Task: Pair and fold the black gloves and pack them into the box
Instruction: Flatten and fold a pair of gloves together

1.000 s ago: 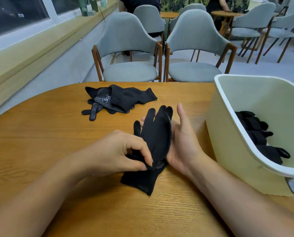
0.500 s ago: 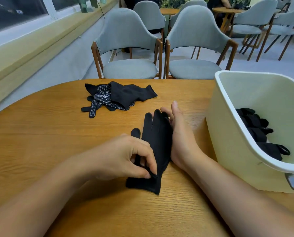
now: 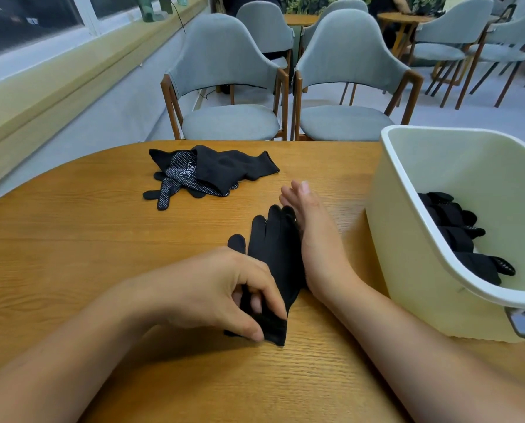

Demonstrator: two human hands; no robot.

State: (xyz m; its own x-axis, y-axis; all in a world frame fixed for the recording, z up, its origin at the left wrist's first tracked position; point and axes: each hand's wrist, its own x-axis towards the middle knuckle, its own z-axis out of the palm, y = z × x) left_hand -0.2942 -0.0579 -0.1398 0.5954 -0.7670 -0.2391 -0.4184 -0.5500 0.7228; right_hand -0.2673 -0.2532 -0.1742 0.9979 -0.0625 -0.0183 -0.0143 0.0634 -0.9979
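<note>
At the centre of the frame we see the stacked gloves point(image 3: 279, 254) lying flat on the table point(image 3: 72, 254), fingers pointing toward the top of the picture. The left hand point(image 3: 221, 288) pinches their cuff end between thumb and curled fingers, low in the middle of the frame. The right hand point(image 3: 313, 236) is spread straight, set on its edge against the right side of the stacked gloves, with its fingertips reaching past the glove tips.

In the upper left of the table we find a loose heap of gloves point(image 3: 218, 170), some showing white dotted palms, well apart from the hands. At the right edge of the frame stands the pale box point(image 3: 407, 239), with folded gloves point(image 3: 456, 236) lying inside it. Two grey chairs point(image 3: 346, 56) stand beyond the table.
</note>
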